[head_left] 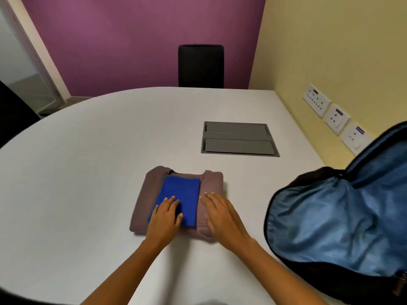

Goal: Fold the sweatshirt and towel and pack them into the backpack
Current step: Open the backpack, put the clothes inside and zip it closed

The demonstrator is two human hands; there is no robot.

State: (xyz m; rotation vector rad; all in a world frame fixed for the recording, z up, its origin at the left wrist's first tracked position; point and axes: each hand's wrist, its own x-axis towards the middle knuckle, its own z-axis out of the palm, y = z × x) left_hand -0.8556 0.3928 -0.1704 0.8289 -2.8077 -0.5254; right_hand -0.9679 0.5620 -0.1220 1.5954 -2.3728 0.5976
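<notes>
Toward the right edge of the pale table [88, 172], the backpack [330, 216] lies unzipped, its blue lining exposed and its mouth turned toward the table's middle. Near the middle of the near edge sits the folded sweatshirt [145, 194], a mauve block whose long axis runs from near edge to far edge, leaning slightly right at the top. The folded blue towel [182, 190] lies on top of it along the same axis, leaving mauve showing on either side.

Both hands lie flat with straight fingers, gripping nothing. The left hand [165, 216] presses on the towel's near end, and the right hand [222, 214] rests on the sweatshirt just right of the towel.

The bundle lies directly under the hands and the backpack's opening is to their right, well apart from the stack. The right hand is the nearer one, so the stack would probably travel sideways to the right, short side leading.
</notes>
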